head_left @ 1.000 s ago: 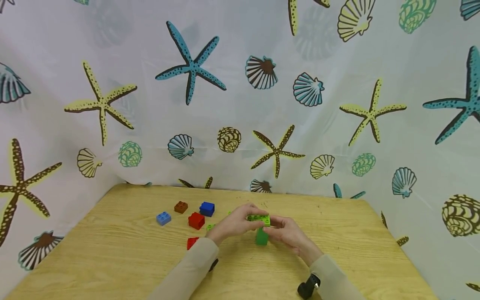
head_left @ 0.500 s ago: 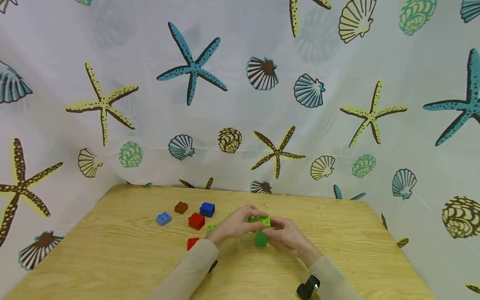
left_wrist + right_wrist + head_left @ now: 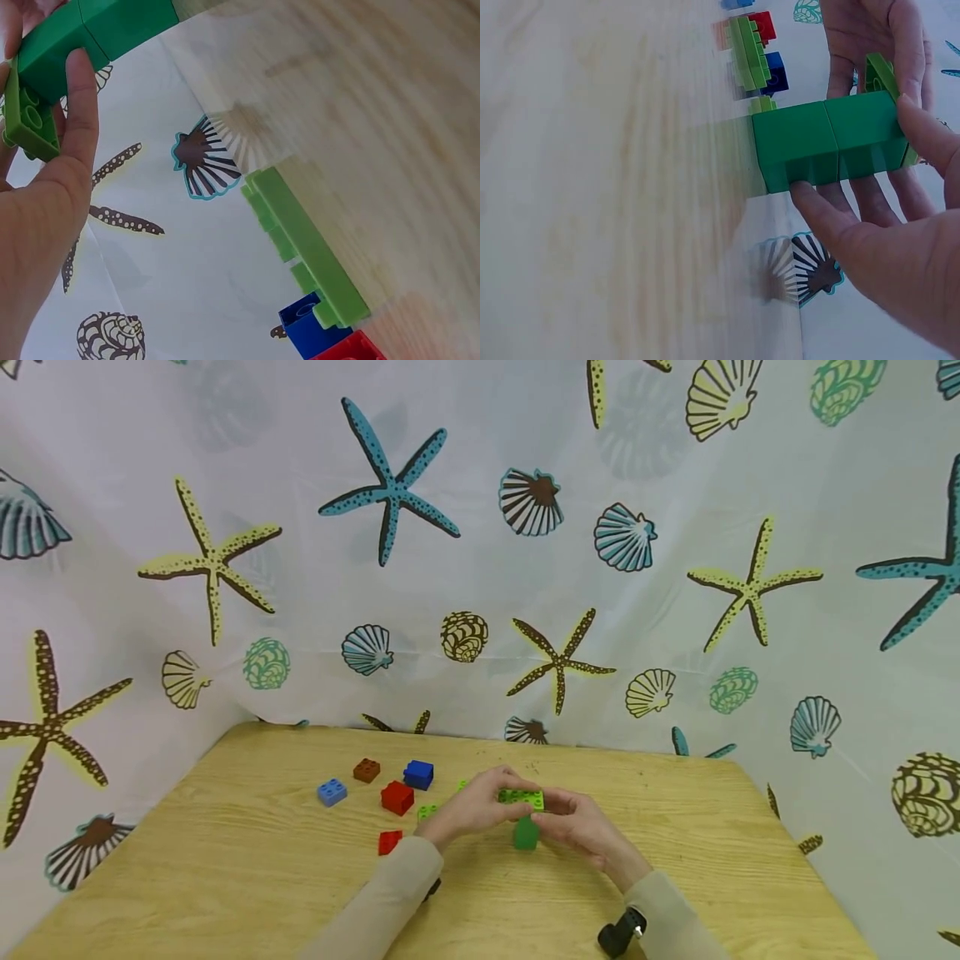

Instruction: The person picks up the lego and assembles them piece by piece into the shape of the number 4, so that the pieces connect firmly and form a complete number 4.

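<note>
The person's left hand (image 3: 477, 807) grips a lime-green studded brick (image 3: 517, 797), thumb along its near side and fingers over the far side, and the brick lies across the top of a dark green stack (image 3: 527, 833), sticking out toward the left palm. That stack is two dark green bricks, one upon the other, standing upright toward the middle of the pale wooden table (image 3: 675, 827). The right hand (image 3: 588, 831) grasps the stack from its right side, fingers curled about it, thumb close under the lime-green brick. Whether the studs below are fully pressed home I cannot tell. Off to the left of the hands lie loose bricks: a brown one (image 3: 367, 769), a dark blue one (image 3: 418, 774), a light blue one (image 3: 332, 792), a red one (image 3: 397, 797) and, nearer the person, another red piece (image 3: 390, 842). A long lime-green brick (image 3: 311, 251) rests on the table beyond the left wrist, partly hidden by it from above. Behind everything hangs a white curtain (image 3: 465, 568) printed with starfish and shells.
</note>
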The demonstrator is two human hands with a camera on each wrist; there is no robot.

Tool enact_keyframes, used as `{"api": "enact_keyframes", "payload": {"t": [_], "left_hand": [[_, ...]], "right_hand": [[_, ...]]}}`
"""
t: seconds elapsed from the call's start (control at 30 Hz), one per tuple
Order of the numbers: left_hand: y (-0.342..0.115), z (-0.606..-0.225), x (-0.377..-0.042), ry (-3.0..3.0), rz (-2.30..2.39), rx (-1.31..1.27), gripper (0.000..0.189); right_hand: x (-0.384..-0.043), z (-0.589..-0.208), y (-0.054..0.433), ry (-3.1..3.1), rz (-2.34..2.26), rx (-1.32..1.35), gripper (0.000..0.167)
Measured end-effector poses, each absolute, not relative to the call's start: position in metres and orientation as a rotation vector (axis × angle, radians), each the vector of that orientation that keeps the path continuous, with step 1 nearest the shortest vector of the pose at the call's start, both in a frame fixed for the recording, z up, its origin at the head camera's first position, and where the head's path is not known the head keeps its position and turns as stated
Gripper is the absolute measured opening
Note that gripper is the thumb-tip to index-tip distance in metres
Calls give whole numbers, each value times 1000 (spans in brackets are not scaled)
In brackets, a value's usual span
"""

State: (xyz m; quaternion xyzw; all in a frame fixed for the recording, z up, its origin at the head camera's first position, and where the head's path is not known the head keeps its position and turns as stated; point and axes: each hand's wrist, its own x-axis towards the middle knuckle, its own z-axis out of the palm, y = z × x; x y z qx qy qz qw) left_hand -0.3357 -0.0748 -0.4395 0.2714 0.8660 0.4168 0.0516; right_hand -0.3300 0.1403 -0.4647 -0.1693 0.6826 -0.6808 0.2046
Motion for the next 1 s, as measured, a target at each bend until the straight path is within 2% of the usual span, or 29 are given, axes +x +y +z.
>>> {"api": "enact_keyframes", "payload": {"t": [0.23, 0.67, 1.0], "left_hand": [[-73, -437, -336, 2672, 1234, 862, 35], [-80, -435, -336, 2719, 1080, 958, 36], [-84, -433, -339, 2570, 1323, 926, 38]], "right_hand": [[-334, -463, 141, 1839, -1941, -462, 52], [-325, -462, 130, 1926, -1920, -387, 55], [-325, -462, 130, 1988, -1934, -368, 54]]}}
